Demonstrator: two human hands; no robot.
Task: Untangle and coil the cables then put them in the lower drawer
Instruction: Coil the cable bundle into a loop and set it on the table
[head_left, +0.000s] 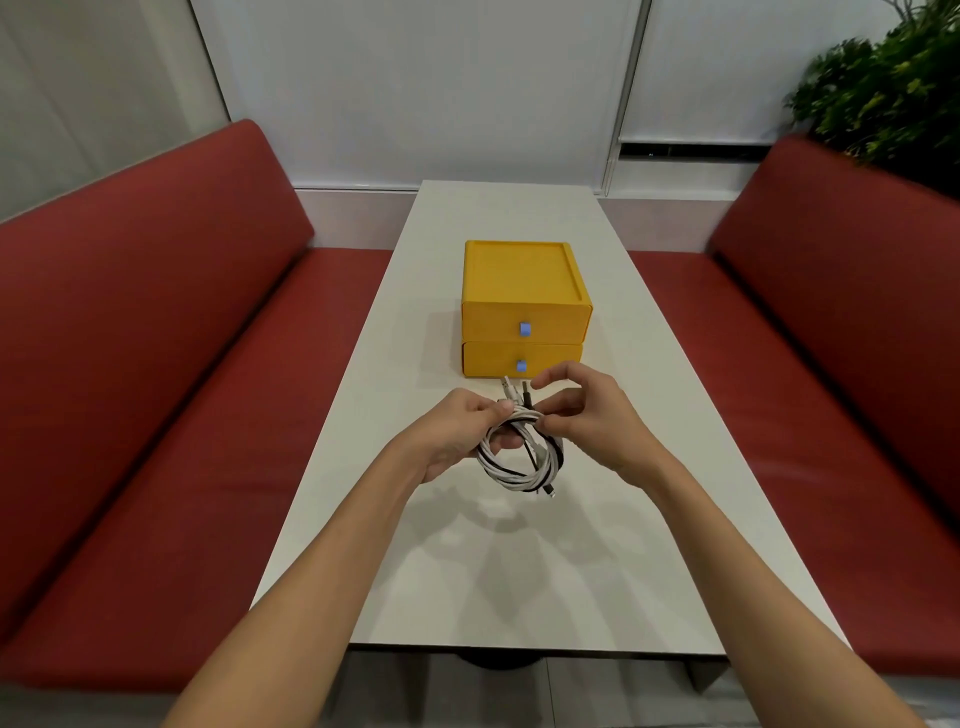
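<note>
2 hands (457, 434) gripping looped cables (519, 457) — white, black

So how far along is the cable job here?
Done: the white and black cables are looped together into one coil. In hand: the left hand grips that coil while the right hand pinches its top. Left: the lower drawer is shut, so opening it and stowing the coil remain.
</note>
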